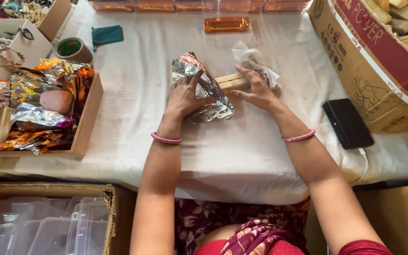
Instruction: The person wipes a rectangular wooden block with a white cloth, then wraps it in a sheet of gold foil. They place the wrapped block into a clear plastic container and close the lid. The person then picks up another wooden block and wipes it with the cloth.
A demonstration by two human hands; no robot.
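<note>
- Our left hand [183, 96] lies flat with fingers spread on a crumpled sheet of silver foil [203, 89], pressing it to the white tablecloth [242, 151]; the palm covers the foil's left part.
- Our right hand [257, 89] is laid over the far end of two pale wooden blocks [231, 82], fingers loosely spread on top of them; we cannot tell whether the fingers curl round them.
- The blocks lie side by side between both hands, their near end tucked under the foil's edge, their far end hidden beneath the right palm.
- A scrap of white paper or cloth [256, 59] pokes out behind the right fingers; what it is stays hard to make out.
- A black phone [348, 123] lies well right of the right wrist, its white cable running off the table edge.
- At left, a wooden tray [87, 123] holds orange and silver foil wrappers; a tape roll [73, 49] sits behind it.
- A cardboard box [364, 71] of wooden blocks is cut off at the top right.
</note>
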